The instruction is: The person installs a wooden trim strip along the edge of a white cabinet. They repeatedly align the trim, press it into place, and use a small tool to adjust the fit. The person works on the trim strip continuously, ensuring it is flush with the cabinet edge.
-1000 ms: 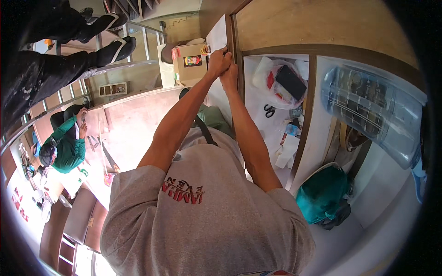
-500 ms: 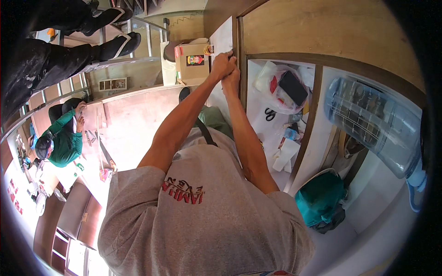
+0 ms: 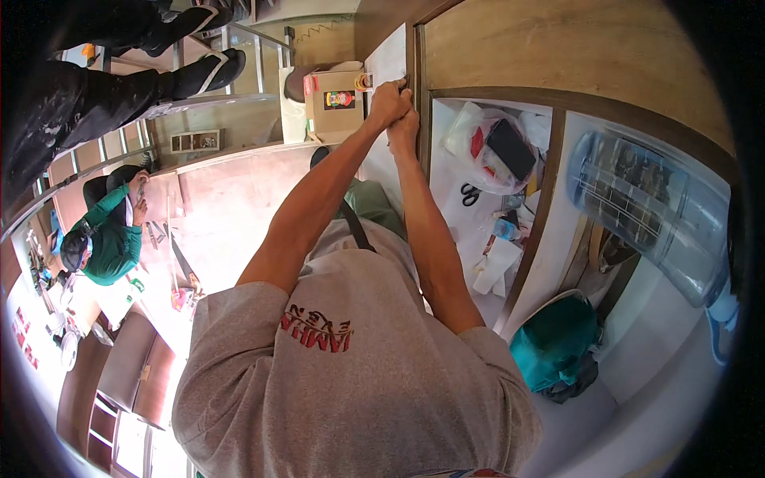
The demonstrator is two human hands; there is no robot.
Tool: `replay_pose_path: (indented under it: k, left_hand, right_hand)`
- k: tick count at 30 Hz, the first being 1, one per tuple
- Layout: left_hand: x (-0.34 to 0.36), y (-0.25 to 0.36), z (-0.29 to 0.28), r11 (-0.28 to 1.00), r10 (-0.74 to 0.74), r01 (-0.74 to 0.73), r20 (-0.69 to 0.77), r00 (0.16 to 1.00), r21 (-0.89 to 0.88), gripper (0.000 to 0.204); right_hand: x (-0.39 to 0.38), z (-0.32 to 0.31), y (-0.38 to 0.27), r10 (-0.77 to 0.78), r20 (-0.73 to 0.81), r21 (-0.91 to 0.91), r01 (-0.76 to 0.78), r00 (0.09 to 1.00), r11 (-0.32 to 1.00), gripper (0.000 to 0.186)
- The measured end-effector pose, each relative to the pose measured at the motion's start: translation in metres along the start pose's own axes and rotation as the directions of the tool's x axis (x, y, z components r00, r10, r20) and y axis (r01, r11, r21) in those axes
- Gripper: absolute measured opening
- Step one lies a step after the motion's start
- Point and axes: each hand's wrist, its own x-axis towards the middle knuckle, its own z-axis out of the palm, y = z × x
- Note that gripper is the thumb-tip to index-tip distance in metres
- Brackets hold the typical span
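Observation:
My arms reach up to a brown wooden frame edge (image 3: 425, 147) beside a narrow white panel (image 3: 385, 52). My left hand (image 3: 389, 102) is closed at this edge, its fingers around something small that I cannot make out. My right hand (image 3: 403, 127) is closed just below and touches the left; whatever it grips is hidden. A cardboard box (image 3: 332, 121) with a colourful label stands left of my hands, with small orange rings (image 3: 362, 81) at its side.
A shelf compartment (image 3: 454, 223) holds a plastic bag (image 3: 470, 131), black device (image 3: 510, 149) and scissors (image 3: 469, 193). A large water bottle (image 3: 637, 219) and teal bag (image 3: 558, 342) are right. Left are a crouching co-worker in green (image 3: 107, 251) and another person's legs (image 3: 96, 103) on metal scaffolding (image 3: 223, 101).
My two hands stay together at the edge, shifted slightly right over the last second, along with a small shift of the whole view. The crouching co-worker's hands have moved slightly.

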Motion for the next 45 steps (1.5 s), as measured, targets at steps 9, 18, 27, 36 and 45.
replay_pose_path:
  k: [9,18,27,36,45]
  left_hand:
    - [-0.001,0.01,0.002,0.993,0.007,-0.012,-0.039,0.999,-0.121,0.049]
    - [0.006,0.011,0.001,0.992,-0.031,0.03,0.001,1.0,-0.12,0.049]
    - [0.008,0.007,0.002,0.994,-0.014,0.009,-0.042,0.999,-0.107,0.049]
    - [0.022,0.02,-0.012,0.997,-0.033,0.032,-0.017,0.999,-0.066,0.049]
    - [0.01,0.007,-0.002,0.999,0.032,-0.032,0.006,0.999,-0.044,0.048]
  right_hand:
    - [-0.006,-0.006,-0.033,-0.086,0.013,-0.369,0.085,0.996,0.926,0.022]
    - [0.019,-0.018,0.01,-0.072,0.003,-0.123,0.072,0.997,0.99,0.023]
    - [0.007,-0.008,-0.022,-0.171,0.037,-0.415,0.171,0.985,0.894,0.026]
    - [0.017,0.005,-0.047,-0.04,0.007,-0.498,0.038,0.999,0.866,0.025]
    - [0.006,-0.006,-0.01,-0.11,-0.03,-0.287,0.097,0.994,0.953,0.025]
